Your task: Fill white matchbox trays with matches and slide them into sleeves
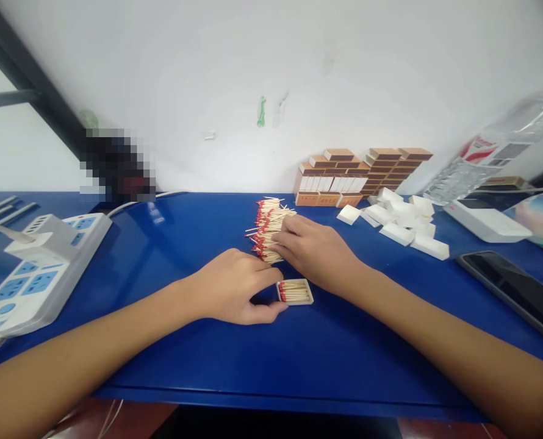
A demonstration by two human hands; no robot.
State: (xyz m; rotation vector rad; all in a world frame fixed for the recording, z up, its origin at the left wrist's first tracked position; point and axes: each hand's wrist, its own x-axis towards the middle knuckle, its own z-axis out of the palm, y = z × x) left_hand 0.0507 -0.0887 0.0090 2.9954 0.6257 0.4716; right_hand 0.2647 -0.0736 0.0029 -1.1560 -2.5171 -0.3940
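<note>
Head camera: the match tray [304, 303] sits pinched between thumb and forefinger of the left hand [235, 286], while the right hand [315, 247] bends over the match pile [265, 235], partly hiding it, its grip unclear. Beyond the right hand are stacked matchboxes [333, 183] and white box pieces [404, 213]; outside its forearm, a phone [514, 292].

Your bench [345, 360] is blue. On it, before you: a tray [311, 298] of matches [295, 293], a match pile [262, 238] just beyond. To your right: stacked boxes [330, 199], jumbled white pieces [402, 214], bottle [479, 155], phone [514, 292]. To your left: power strip [38, 283].
</note>
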